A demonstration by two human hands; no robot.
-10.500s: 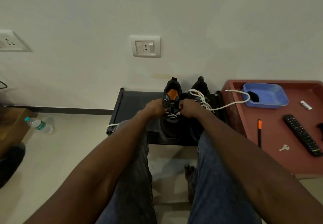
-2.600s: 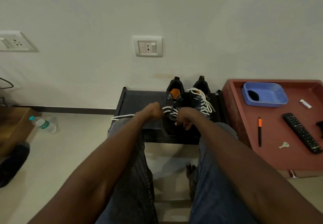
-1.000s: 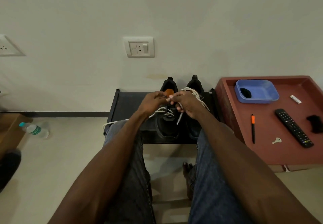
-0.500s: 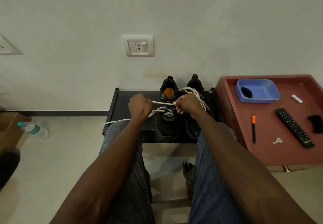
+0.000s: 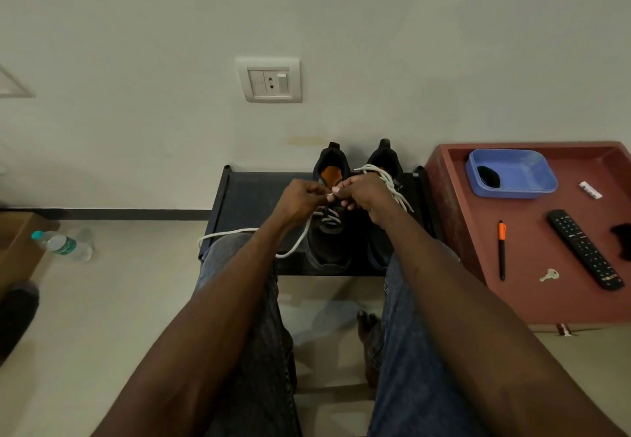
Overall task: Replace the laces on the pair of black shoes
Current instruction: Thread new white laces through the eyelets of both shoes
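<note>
Now my left hand point(image 5: 300, 197) and right hand point(image 5: 367, 194) meet, each pinching the round white cord lace point(image 5: 239, 231) above the left black shoe point(image 5: 329, 231); the pair sits at the low black rack's point(image 5: 246, 197) right end; slack loops off its front-left corner.

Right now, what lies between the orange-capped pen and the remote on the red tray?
In the head view, only bare red tray separates the pen from the remote; the key sits lower, nearer the tray's front edge.
</note>
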